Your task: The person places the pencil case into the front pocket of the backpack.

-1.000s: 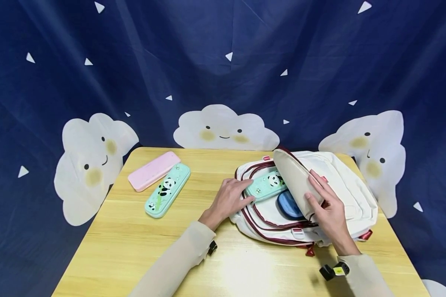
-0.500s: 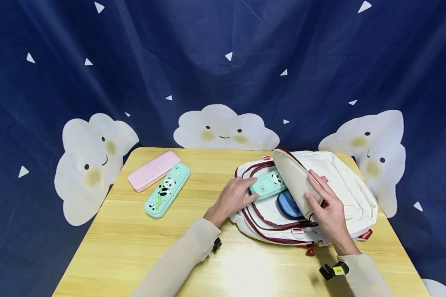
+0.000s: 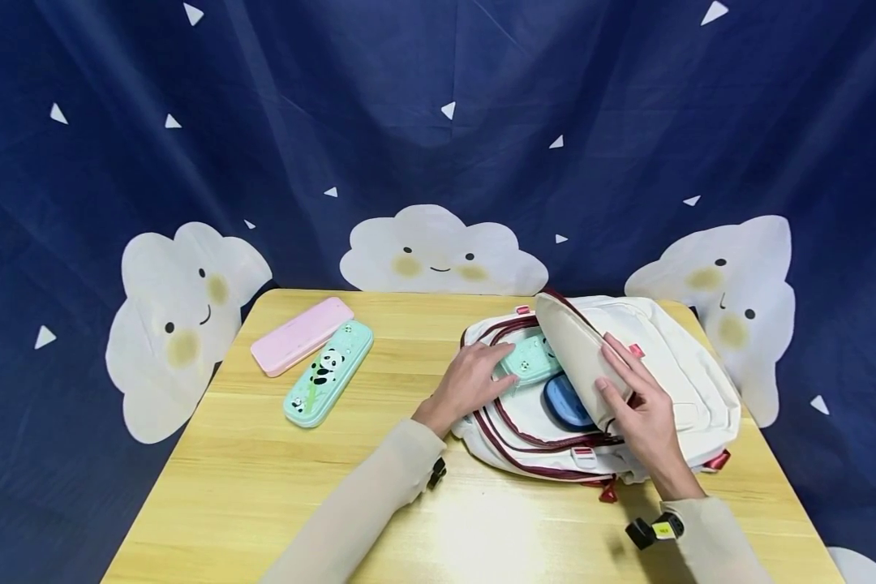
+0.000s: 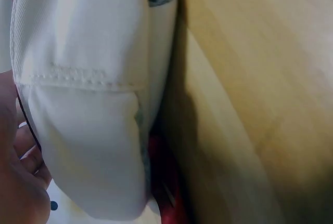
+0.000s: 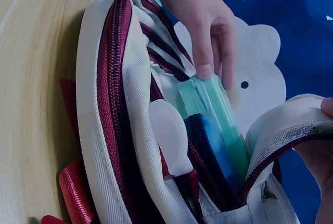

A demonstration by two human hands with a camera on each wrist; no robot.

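A white backpack (image 3: 679, 365) with dark red zips lies on the table, its front pocket unzipped. My left hand (image 3: 467, 381) holds the near end of a mint-green panda pencil case (image 3: 529, 361) between thumb and fingers. The far part of that case is inside the pocket, hidden by the flap (image 3: 573, 353). My right hand (image 3: 646, 414) grips the flap's edge and keeps it lifted. Beside the green case in the pocket sits a small blue zipped case (image 5: 213, 146). In the right wrist view, the left hand (image 5: 200, 16) reaches down onto the green case's end.
On the left of the wooden table (image 3: 263, 487) lie a pink pencil case (image 3: 302, 337) and a second mint panda pencil case (image 3: 328, 375), side by side. A dark blue curtain (image 3: 438, 138) with white cloud shapes hangs behind the table.
My left hand has moved right, sliding the green pencil case further under the flap, so less of its panda shows. The right hand and flap have stayed in place.
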